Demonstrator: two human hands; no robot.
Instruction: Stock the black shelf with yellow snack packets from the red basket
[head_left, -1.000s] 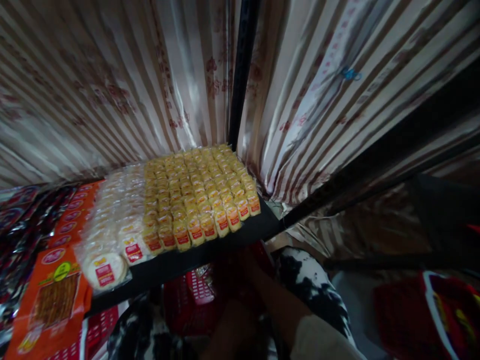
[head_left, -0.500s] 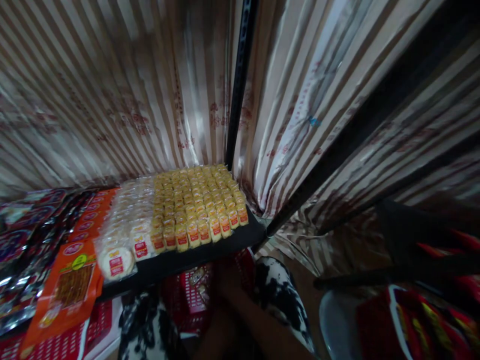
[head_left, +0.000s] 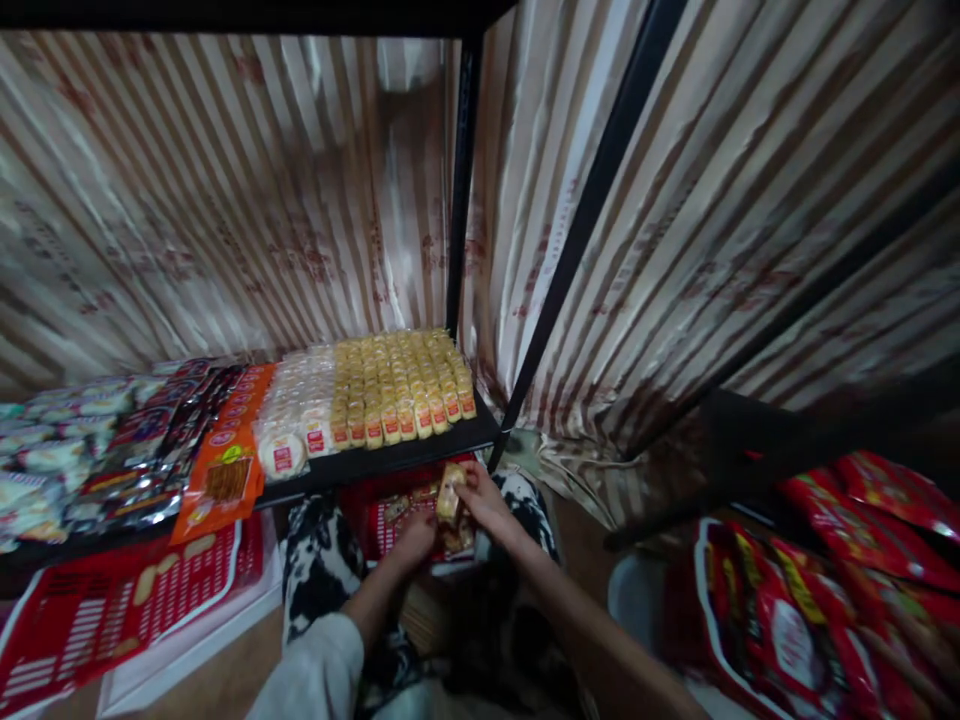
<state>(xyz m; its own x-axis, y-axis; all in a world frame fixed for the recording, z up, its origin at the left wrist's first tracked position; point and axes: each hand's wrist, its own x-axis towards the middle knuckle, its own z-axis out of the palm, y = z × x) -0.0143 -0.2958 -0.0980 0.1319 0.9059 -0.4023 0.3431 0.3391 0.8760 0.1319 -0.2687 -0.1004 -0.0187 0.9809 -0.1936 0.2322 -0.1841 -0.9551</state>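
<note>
My right hand grips a small yellow wrapped snack pack above the red basket between my knees. Curled just left of that pack is my left hand; whatever its fingers hold is hidden. Several small wrapped snacks lie in the basket below. On the black shelf right in front, rows of similar yellow packs stand beside clear-wrapped white round packs.
An orange snack bag, dark bags and pale bags fill the shelf leftward. A black post rises at the corner. Below left sits another red basket; red bags stand at right.
Both hands have come up out of the basket's shadow, the right one now with a yellow snack pack. My view has shifted, showing more of the shelf's left side.
</note>
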